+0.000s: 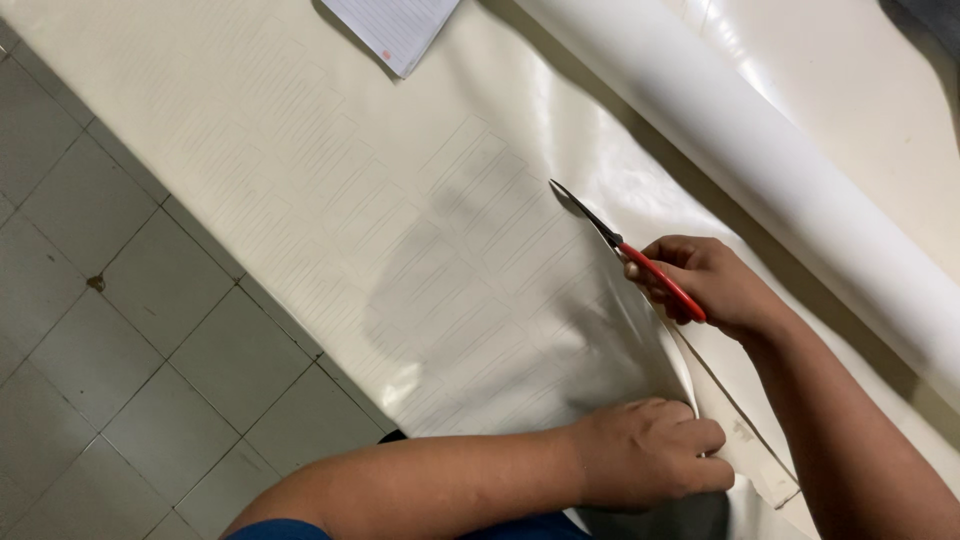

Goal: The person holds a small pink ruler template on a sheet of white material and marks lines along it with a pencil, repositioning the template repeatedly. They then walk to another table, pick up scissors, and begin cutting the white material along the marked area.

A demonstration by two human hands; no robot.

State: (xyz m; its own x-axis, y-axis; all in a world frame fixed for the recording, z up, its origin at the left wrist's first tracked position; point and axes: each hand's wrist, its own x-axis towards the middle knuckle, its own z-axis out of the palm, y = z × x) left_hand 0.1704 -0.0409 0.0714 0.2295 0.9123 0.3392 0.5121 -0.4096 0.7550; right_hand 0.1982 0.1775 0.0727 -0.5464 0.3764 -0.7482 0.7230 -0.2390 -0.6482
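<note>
A large cream sheet printed with faint lines lies spread over the floor. My right hand grips red-handled scissors, whose dark blades point up-left into the sheet along a cut line. My left hand pinches the sheet's lifted, curling edge near the start of the cut, at the lower middle. A narrow cut strip runs between my two hands toward the lower right.
A thick white roll of the same material lies diagonally from top centre to the right edge. A lined sheet of paper rests at the top. Grey floor tiles show on the left.
</note>
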